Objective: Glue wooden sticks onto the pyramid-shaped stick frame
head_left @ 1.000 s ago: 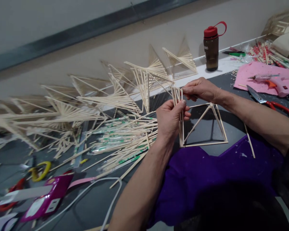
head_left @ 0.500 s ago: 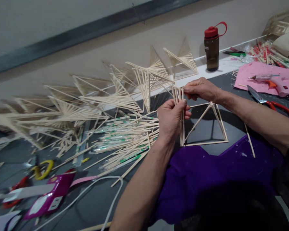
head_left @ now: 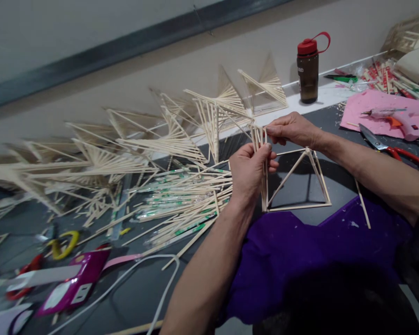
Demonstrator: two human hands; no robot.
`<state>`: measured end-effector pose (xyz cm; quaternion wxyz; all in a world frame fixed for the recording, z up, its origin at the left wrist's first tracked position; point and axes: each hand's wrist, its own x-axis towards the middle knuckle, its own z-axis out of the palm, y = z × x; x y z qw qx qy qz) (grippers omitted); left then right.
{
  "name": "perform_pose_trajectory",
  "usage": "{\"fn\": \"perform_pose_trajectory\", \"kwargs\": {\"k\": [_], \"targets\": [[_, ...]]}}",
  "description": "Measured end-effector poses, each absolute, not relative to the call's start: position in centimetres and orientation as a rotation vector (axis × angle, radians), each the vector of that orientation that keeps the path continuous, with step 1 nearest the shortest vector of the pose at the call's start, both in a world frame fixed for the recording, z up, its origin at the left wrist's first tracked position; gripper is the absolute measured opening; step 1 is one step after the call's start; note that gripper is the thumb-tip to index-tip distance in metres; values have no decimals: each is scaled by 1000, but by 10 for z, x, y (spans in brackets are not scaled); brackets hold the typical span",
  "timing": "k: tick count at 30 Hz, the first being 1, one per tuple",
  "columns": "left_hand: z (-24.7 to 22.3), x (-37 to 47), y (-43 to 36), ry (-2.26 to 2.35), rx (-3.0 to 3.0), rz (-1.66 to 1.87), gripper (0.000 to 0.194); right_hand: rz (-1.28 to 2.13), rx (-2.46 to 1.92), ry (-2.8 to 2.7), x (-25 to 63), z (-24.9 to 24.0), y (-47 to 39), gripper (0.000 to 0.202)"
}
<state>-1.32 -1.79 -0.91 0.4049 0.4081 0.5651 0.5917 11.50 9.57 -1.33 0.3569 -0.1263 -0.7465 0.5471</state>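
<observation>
A frame of thin wooden sticks [head_left: 300,208], with a triangular outline and a raised peak, stands on the grey table before me. My left hand [head_left: 251,170] is closed around several upright sticks [head_left: 264,186] at the frame's left side, thumb laid across them. At the top of those same sticks, my right hand [head_left: 288,130] pinches near their ends with thumb and forefinger. Whether a small separate piece lies in that pinch is hidden by the fingers.
Behind stand several finished-looking stick structures [head_left: 174,139]. Wrapped chopsticks [head_left: 181,195] lie to the left, near yellow-handled scissors [head_left: 64,244] and a white cord [head_left: 165,298]. Rightward are a bottle [head_left: 307,77], a glue gun [head_left: 394,118] on pink foam, red-handled scissors [head_left: 394,151] and purple cloth [head_left: 286,251].
Both hands keep the same hold on the sticks. The whole view has shifted very slightly; nothing else has visibly moved.
</observation>
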Motion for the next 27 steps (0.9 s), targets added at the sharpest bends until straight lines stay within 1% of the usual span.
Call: {"fn": "perform_pose_trajectory", "kwargs": {"k": [6,9,12,16,20,24,27], "targets": [[-7,-12,-19,1420,1022,1489,25,1507,-386,-1873,116,-9,92,38],[-8,-11,-18,1408,1019,1500,24,1627,-502,-1797,115,-7,90,37],[-8,-11,-16,1407,1001,1514,23,1681,-665,-1663,116,-2,91,30],[-8,-11,-14,1411,991,1506,23,1550,-854,-1573,128,16,97,23],[-7,-12,-13,1411,1002,1473,20,1393,-995,-1604,155,41,96,15],[-4,-11,-11,1455,1028,1500,15,1205,-1006,-1675,203,64,82,14],[0,-10,-10,1473,985,1496,12,1028,-1122,-1637,251,73,68,15]]}}
